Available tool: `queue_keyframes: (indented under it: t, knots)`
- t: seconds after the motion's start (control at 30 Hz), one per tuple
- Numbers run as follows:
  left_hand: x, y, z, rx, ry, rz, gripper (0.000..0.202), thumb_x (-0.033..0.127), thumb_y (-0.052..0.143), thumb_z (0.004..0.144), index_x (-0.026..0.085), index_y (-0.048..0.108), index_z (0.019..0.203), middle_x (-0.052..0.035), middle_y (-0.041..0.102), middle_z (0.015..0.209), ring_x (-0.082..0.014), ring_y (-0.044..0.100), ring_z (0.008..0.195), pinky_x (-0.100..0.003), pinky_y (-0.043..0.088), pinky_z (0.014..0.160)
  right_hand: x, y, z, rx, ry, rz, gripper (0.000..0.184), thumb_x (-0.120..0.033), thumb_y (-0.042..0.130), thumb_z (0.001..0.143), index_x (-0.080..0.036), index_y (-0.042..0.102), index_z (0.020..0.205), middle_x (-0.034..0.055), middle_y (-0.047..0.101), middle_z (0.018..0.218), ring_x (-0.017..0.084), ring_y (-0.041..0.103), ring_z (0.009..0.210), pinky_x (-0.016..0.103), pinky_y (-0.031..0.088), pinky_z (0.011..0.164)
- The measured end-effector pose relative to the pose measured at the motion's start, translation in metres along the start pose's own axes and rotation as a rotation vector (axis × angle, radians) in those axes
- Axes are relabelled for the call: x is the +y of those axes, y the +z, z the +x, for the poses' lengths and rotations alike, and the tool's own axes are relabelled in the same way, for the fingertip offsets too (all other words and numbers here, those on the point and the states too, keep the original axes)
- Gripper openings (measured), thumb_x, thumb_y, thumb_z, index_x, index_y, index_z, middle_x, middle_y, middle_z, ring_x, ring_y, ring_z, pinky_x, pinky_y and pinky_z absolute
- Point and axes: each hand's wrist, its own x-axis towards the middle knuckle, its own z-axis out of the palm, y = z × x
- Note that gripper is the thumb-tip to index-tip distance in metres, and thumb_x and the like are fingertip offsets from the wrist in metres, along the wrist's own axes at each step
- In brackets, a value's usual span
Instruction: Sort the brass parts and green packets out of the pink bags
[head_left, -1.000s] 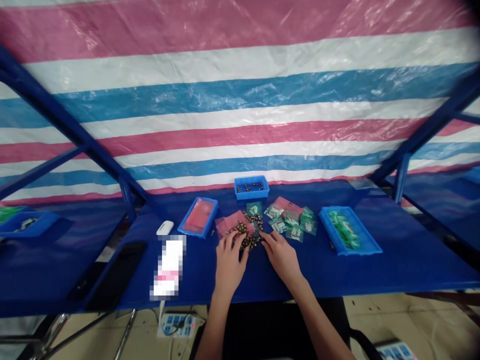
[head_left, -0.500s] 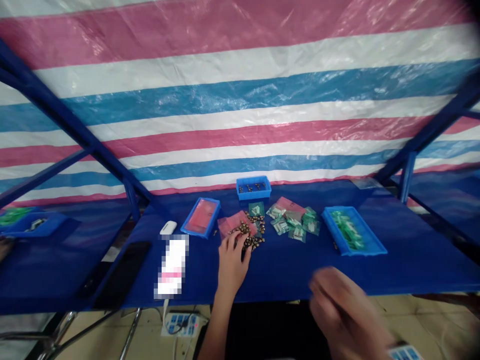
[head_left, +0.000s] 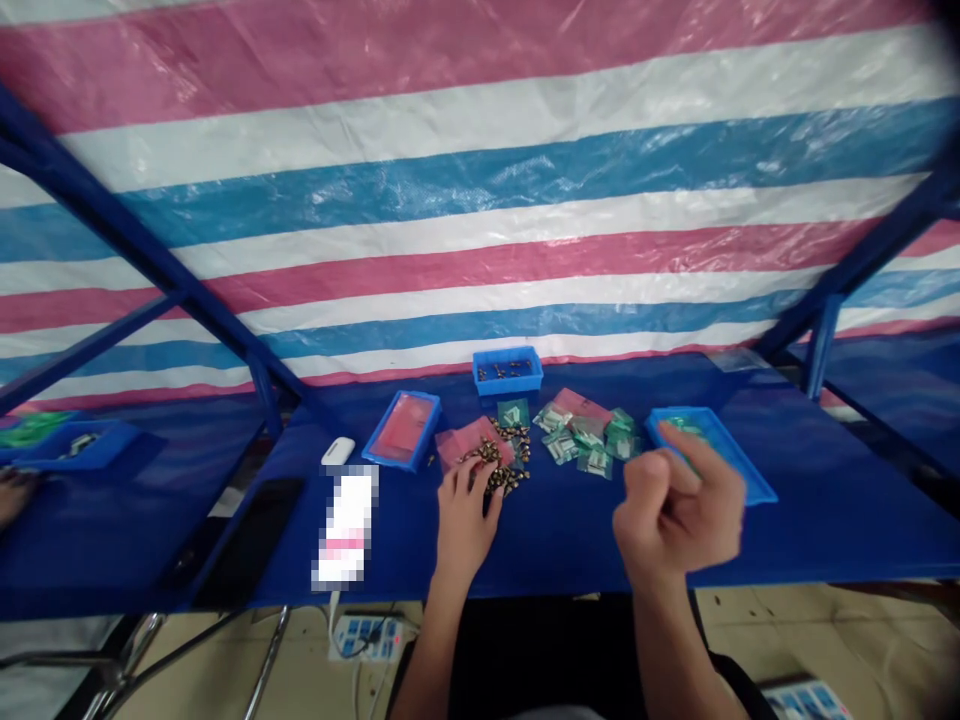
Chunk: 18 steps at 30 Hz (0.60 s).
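Observation:
My left hand (head_left: 466,530) rests on the near edge of a heap of small brass parts (head_left: 499,465), with its fingers curled and touching them. A pink plastic bag (head_left: 466,445) lies under the heap's left side. My right hand (head_left: 679,510), slightly blurred, hangs over the near corner of a blue plastic tray (head_left: 724,445) that holds green packets. Its fingers are curled, and anything inside them is hidden. Several small green-and-clear bags (head_left: 585,440) lie between my hands, nearest my right hand.
A small blue tray of brass parts (head_left: 508,372) stands at the back, and a red-lined blue tray (head_left: 401,430) to the left. A white object (head_left: 337,452), a pixelated item (head_left: 345,525) and a black phone (head_left: 247,535) lie further left. Another person's hand (head_left: 13,495) shows by a far-left tray (head_left: 75,448).
My right hand has moved from beside the heap, down to the lower right, then up over the blue tray. My left hand stays at the heap.

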Motion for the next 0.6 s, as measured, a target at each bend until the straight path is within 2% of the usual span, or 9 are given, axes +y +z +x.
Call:
queue_keyframes:
  t: [0.07,0.17,0.23,0.33,0.43,0.53,0.6]
  knots:
    - [0.0,0.0,0.0,-0.012,-0.01,0.001,0.038,0.027,0.053,0.096,0.031,0.056,0.133,-0.0051,0.054,0.137,-0.0267,0.046,0.126,-0.045,0.043,0.103,0.016,-0.005,-0.03,-0.126,-0.016,-0.091,0.026,-0.033,0.057,0.095,-0.017,0.063,0.115,0.0013,0.064,0.069,0.012,0.058,0.051,0.023,0.045,0.052]
    - [0.001,-0.001,0.001,-0.023,-0.013,-0.004,0.039,0.027,0.052,0.096,0.032,0.055,0.134,-0.0045,0.054,0.137,-0.0261,0.045,0.127,-0.044,0.042,0.104,0.043,-0.004,-0.067,-0.525,0.019,-0.104,0.027,-0.034,0.053,0.098,-0.018,0.063,0.117,-0.0039,0.059,0.06,0.009,0.055,0.046,0.019,0.042,0.05]
    - [0.002,-0.001,0.001,-0.02,-0.009,-0.003,0.039,0.026,0.052,0.096,0.032,0.055,0.134,-0.0049,0.055,0.137,-0.0264,0.045,0.126,-0.044,0.042,0.104,0.058,-0.001,-0.083,-0.707,0.047,-0.143,0.028,-0.036,0.049,0.1,-0.018,0.063,0.118,-0.0039,0.06,0.061,0.01,0.057,0.048,0.02,0.041,0.051]
    - [0.002,-0.001,0.002,-0.014,-0.007,0.002,0.038,0.027,0.053,0.096,0.032,0.056,0.134,-0.0052,0.055,0.137,-0.0267,0.046,0.126,-0.045,0.042,0.104,0.072,0.005,-0.096,-0.81,0.023,-0.275,0.028,-0.037,0.046,0.101,-0.021,0.067,0.111,0.0022,0.068,0.079,0.014,0.066,0.067,0.023,0.044,0.059]
    - [0.002,-0.001,0.002,-0.02,-0.013,0.009,0.038,0.028,0.052,0.096,0.032,0.055,0.134,-0.0048,0.055,0.137,-0.0266,0.046,0.126,-0.045,0.042,0.104,0.073,0.015,-0.097,-0.869,-0.066,-0.361,0.029,-0.035,0.044,0.102,-0.025,0.066,0.118,0.0048,0.07,0.093,0.018,0.067,0.086,0.023,0.044,0.062]
    - [0.002,0.0,0.001,-0.027,-0.015,0.014,0.039,0.028,0.052,0.096,0.033,0.055,0.135,-0.0046,0.054,0.138,-0.0263,0.047,0.126,-0.044,0.043,0.103,0.069,0.026,-0.092,-0.929,-0.173,-0.404,0.031,-0.034,0.045,0.102,-0.031,0.06,0.13,0.0045,0.068,0.095,0.018,0.066,0.089,0.023,0.04,0.056]
    - [0.002,0.0,0.001,-0.024,-0.014,0.013,0.039,0.028,0.052,0.096,0.033,0.055,0.134,-0.0047,0.055,0.137,-0.0262,0.047,0.126,-0.044,0.043,0.102,0.066,0.032,-0.091,-0.952,-0.206,-0.422,0.029,-0.035,0.047,0.102,-0.033,0.061,0.127,0.0042,0.067,0.094,0.018,0.065,0.088,0.022,0.038,0.053]
